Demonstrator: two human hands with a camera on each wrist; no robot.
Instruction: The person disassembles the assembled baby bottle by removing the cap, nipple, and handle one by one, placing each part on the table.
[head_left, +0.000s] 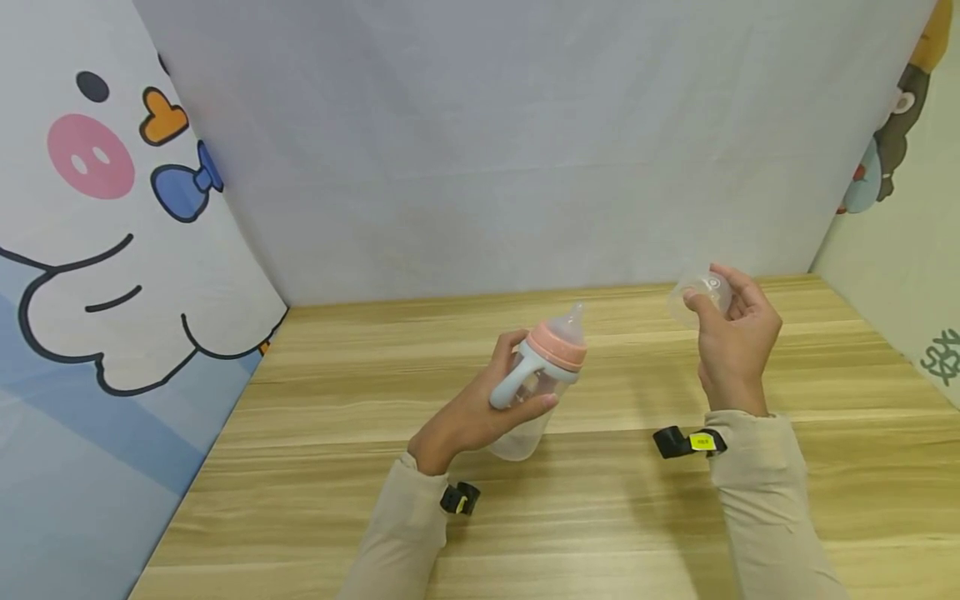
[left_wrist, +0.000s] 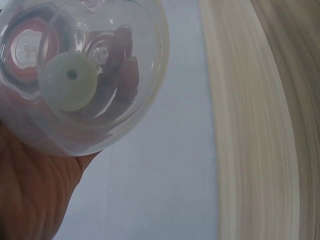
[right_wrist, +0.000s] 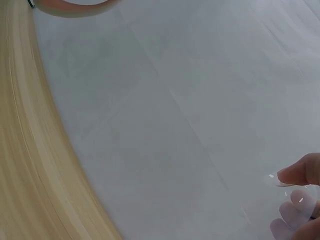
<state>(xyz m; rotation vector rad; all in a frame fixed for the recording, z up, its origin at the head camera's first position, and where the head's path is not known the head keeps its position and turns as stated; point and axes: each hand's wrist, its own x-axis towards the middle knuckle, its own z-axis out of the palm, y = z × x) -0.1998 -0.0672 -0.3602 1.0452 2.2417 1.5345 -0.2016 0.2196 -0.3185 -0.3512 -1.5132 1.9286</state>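
Note:
A baby bottle (head_left: 557,346) with a pink collar, clear nipple and pale blue handles leans in my left hand (head_left: 480,408), whose fingers and thumb wrap its body. The left wrist view looks up through the clear bottle bottom (left_wrist: 125,125), where a pale round weight (left_wrist: 70,81) shows inside. Off to the right and above the table, my right hand (head_left: 738,333) pinches a clear dome-shaped bottle cap (head_left: 701,298) between thumb and fingers. In the right wrist view, the fingers show through this transparent cap. Cap and bottle are apart.
Both hands are over a wooden table (head_left: 337,383). A pale grey cloth (head_left: 525,150) hangs behind its far edge. Cartoon-printed panels stand at the left (head_left: 97,292) and right (head_left: 900,250). Each wrist wears a black strap mount.

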